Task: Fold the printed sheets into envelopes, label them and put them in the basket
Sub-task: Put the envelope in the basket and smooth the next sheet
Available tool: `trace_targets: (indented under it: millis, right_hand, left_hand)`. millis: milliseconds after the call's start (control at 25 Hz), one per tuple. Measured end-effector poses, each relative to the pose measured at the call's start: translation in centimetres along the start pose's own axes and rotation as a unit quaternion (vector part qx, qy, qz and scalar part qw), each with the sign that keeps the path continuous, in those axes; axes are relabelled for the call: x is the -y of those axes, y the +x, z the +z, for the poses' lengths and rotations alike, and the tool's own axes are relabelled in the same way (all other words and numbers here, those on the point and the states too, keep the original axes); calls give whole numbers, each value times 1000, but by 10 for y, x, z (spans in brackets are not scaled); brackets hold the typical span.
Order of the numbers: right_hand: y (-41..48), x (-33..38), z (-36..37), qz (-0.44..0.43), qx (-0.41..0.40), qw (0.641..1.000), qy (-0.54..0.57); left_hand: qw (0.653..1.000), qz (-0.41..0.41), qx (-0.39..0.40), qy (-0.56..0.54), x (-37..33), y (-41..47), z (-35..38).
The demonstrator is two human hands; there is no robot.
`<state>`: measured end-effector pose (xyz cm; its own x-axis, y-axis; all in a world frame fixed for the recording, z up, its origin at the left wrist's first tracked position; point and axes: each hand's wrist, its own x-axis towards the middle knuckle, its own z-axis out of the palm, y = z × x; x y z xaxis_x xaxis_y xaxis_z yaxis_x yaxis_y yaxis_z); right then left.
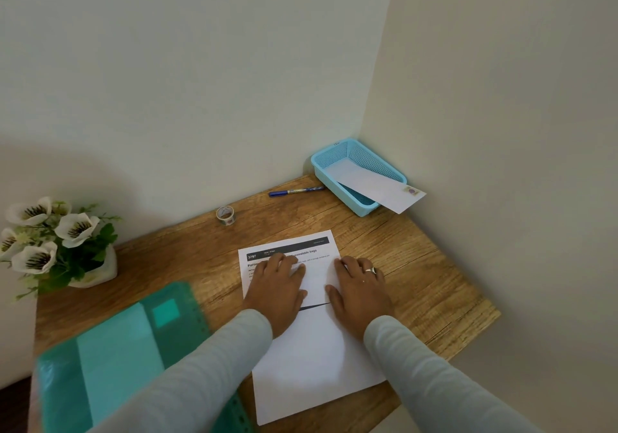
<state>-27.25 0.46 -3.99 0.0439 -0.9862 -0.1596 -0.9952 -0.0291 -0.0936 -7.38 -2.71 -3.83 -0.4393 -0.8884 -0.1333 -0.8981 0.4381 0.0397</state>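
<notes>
Step in hand, by my read: flattening a fold in the printed sheet (317,365). Left hand (277,287) lies palm-down on the blank flap, fingers straight & close together, tips pointing to the far edge, just under the black header bar (287,248). To do it well: hold one hand as anchor, run the other outward along the fold w/ firm even pressure, check side edges line up before creasing hard; a skewed fold will likely give a crooked envelope. Between the hands there's a thin dark slit, so the layers prob. aren't fully flat there; press from the middle out. Right hand (359,287), ring on one finger, is flat too, fingers together, near the sheet's right edge. Sheet sits mid-worktop (418,265), directly under both hands, its blank near part running back between the sleeves. Basket (364,155) is well apart, far right corner, w/ one finished envelope (378,187) in it, one end sticking out over the rim.
</notes>
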Motion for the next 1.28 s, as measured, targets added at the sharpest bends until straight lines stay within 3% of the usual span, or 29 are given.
trace_targets:
  millis: [400, 520, 720, 840, 1000, 1280]
  right_hand:
    - [4, -4, -11, -10, 12, 1000, -3]
    - [12, -4, -19, -22, 37, 999, -28]
    - [32, 6, -33, -96, 94, 990, -51]
    - [35, 20, -35, -144, 96, 985, -28]
    - [38, 33, -45, -148, 62, 986, 42]
    - [39, 49, -87, -191, -53, 955, 220]
  left_hand:
    - [996, -86, 2, -32, 65, -29, 7]
    - [993, -100, 37, -58, 65, -16, -3]
    - [978, -136, 104, -121, 65, 4, -20]
    - [970, -148, 80, -174, 63, 8, -25]
    - [922, -161, -8, -353, 58, 3, -31]
    - [805, -53, -112, -580, 48, -3, -91]
